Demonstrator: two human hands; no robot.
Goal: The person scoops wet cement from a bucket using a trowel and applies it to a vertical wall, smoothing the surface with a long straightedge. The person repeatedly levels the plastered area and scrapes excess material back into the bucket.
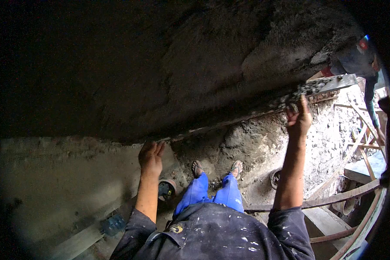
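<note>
A long, straight board [331, 83], caked with wet mortar near its far right end, lies slantwise along the dark, rough mortar-covered wall [169, 73]. My left hand [151, 157] is closed at the board's lower left end, fingertips at its edge. Farther right and higher up, my right hand [300, 118] grips the same board from below, its thumb side toward the mortar. Both arms are stretched out. Deep shadow hides much of the board between the hands, and the fingers' far sides are out of sight.
By my left forearm stands a bucket [167, 189] with dark contents. My sandaled feet [216, 169] are on rough ground. Curved strips [346, 196] and wooden planks [327, 220] lie to the right. Beyond the board's right end is another person [355, 60], near crossed timbers [364, 123].
</note>
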